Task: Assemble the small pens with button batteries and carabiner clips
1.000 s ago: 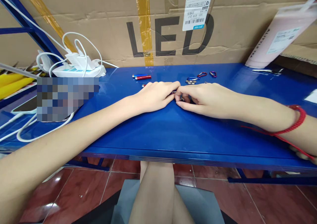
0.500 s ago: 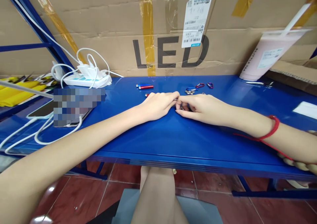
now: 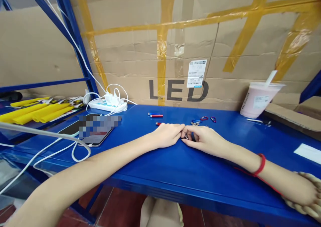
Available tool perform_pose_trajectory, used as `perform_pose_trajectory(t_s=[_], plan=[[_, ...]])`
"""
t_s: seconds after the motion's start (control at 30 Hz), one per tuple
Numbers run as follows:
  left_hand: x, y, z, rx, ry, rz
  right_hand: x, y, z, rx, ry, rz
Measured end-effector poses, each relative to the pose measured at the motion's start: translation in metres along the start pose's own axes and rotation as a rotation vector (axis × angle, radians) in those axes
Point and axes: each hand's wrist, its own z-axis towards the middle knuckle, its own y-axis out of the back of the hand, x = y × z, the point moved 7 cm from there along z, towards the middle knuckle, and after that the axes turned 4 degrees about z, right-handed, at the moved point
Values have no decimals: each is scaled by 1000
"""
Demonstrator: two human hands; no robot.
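**Where Two Hands Meet on the Blue Table**

While a bare knee [image 3: 160, 213] shows below the near edge, both forearms reach away over the blue table [image 3: 175, 173], the left from the near left corner, the right from the near right. The right wrist wears a red cord bracelet [image 3: 260, 164], and the forearm behind it lies on a beige braided object [image 3: 304, 208] at the table's near right edge.

The left hand [image 3: 167, 135] lies palm down with its fingers curled and pointing right. The right hand [image 3: 204, 140] rests on its side with its fingers bent and pointing left. Their fingertips meet at mid-table and pinch a small piece [image 3: 186, 137] between them, low against the surface. It is mostly covered by the fingers, so its kind cannot be told.

To the left, a white cable [image 3: 75, 151] loops beside a phone [image 3: 96, 140]. A white paper [image 3: 309, 152] lies at the right. Just beyond the left hand sits a short red cylinder [image 3: 158, 123]. Beyond the right hand lie coloured carabiners [image 3: 204, 118]. Farther off are red and blue tubes [image 3: 155, 115], a thin metal tool [image 3: 258, 121] and a power strip [image 3: 108, 105] with chargers. Yellow packets [image 3: 32, 111] fill the left shelf. A pink cup [image 3: 258, 99] with a straw stands far right against a taped cardboard box [image 3: 225, 53] marked LED.
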Motion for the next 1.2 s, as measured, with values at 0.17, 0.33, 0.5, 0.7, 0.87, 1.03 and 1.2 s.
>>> perform_pose_trajectory(t_s=[0.17, 0.33, 0.5, 0.7, 0.87, 1.03, 1.2], plan=[[2, -2, 0, 2, 2, -41, 3, 5, 1, -94, 9, 56], [5, -2, 1, -13, 30, -52, 3, 12, 0, -196, 26, 111], [6, 0, 0, -37, 56, -80, -1, 17, -1, -253, 0, 131], [7, 1, 0, -41, 94, -22, -3, 23, -1, -327, 21, 87], [7, 1, 1, -87, 74, 0, -1, 27, -2, -374, 18, 107], [5, 1, 1, -81, 61, -9, 1, 29, -3, -404, 8, 119], [4, 1, 1, -70, 69, 18, 2, 29, -4, -399, 6, 93]])
